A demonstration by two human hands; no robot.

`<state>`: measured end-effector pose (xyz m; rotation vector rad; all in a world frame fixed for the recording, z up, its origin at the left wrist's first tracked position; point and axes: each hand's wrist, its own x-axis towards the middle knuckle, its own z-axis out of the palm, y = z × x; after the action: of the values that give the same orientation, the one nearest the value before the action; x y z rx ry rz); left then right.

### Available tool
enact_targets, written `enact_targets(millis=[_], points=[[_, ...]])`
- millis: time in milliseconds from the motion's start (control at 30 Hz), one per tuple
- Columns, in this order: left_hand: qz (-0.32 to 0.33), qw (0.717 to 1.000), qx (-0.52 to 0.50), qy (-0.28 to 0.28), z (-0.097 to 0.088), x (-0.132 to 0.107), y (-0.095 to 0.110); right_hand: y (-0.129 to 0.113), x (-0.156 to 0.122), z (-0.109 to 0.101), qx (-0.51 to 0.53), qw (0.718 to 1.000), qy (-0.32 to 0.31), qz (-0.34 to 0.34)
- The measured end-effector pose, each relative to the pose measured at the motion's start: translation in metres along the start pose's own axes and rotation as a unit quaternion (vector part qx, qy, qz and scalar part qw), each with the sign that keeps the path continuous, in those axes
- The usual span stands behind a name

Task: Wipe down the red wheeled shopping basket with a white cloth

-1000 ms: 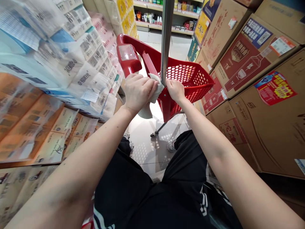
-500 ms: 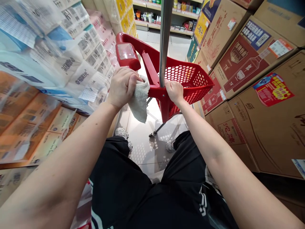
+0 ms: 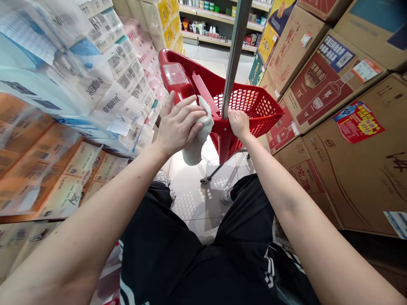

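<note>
A pale, fuzzy cloth (image 3: 203, 127) is in my left hand (image 3: 181, 120), its lower end hanging down. The fingers press the cloth against the near left edge of a red plastic shopping cart (image 3: 178, 78); the exact contact is hidden behind the hand. My right hand (image 3: 239, 123) is closed on the cart's near red rim, just right of an upright metal pole (image 3: 233, 63). The cart's perforated basket (image 3: 260, 106) lies beyond that hand.
Cardboard cartons (image 3: 352, 127) are stacked close along the right. Plastic-wrapped packs (image 3: 95, 80) rise on the left, above orange packs (image 3: 41, 169). Shelves with small goods (image 3: 219, 21) stand across the far end. A cart caster (image 3: 205, 180) rests on the tiled floor near my feet.
My left hand has moved right with the cloth, its fingers now spread more over it. The pole leans further right in view. My right hand keeps its hold on the rim.
</note>
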<state>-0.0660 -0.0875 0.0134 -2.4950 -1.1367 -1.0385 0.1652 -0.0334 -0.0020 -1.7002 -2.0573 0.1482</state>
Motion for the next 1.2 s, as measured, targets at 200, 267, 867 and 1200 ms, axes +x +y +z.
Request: enact_targets(millis=[200,267,867,1200], points=[[-0.004,1.000,0.015,-0.019,0.005,0.025,-0.005,0.003,-0.002,0.000,-0.001,1.000,0.002,-0.004],[-0.005,1.000,0.007,-0.030,0.006,0.032,-0.013,0.004,0.000,0.004,0.004,1.000,0.010,-0.010],[-0.071,0.996,0.014,0.046,0.006,0.030,0.002,-0.001,-0.004,0.005,0.047,0.998,-0.001,-0.029],[-0.096,0.993,0.027,0.064,0.027,0.040,0.011,0.011,-0.001,0.004,0.163,0.984,0.045,-0.056]])
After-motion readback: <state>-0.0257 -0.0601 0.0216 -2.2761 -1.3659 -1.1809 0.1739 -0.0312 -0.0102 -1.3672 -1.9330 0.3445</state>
